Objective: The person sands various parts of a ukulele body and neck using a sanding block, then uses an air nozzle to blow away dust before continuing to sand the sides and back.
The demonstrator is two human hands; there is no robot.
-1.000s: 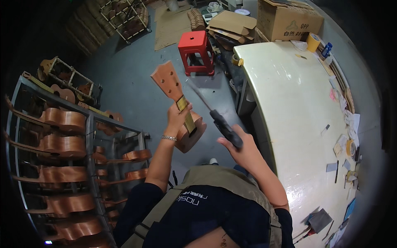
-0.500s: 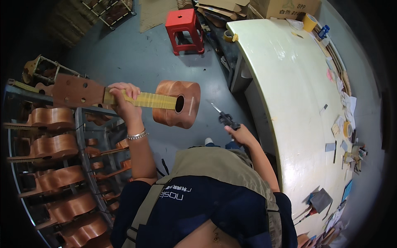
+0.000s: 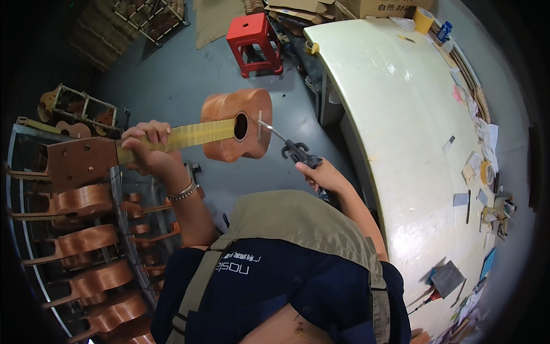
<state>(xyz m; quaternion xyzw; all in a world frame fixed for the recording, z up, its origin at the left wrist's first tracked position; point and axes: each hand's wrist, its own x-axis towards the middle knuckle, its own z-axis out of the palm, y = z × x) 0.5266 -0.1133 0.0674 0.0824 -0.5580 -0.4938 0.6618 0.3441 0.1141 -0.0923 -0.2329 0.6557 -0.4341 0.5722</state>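
My left hand (image 3: 150, 150) is closed round the neck of an unstrung wooden ukulele (image 3: 215, 140), near its headstock with several holes. The neck has a yellowish covering over the fretboard, and the body is held up off the floor, with its sound hole and pale bridge strip facing up. My right hand (image 3: 318, 175) grips a black air blow gun (image 3: 297, 152). Its thin metal nozzle reaches toward the top of the ukulele's body, near the bridge strip; whether it touches cannot be told.
A rack (image 3: 123, 226) of ukulele bodies stands at left. A pale workbench (image 3: 401, 126) with tape and tools runs along the right. A red plastic stool (image 3: 247, 31), cardboard (image 3: 215, 17), boxes (image 3: 378, 8) and a wheeled tube rack (image 3: 152, 20) are farther ahead.
The ukulele has swung from upright to lengthwise across my front, its body now up and slightly left of a half-second ago. The blow gun has moved left, its nozzle now at the body.
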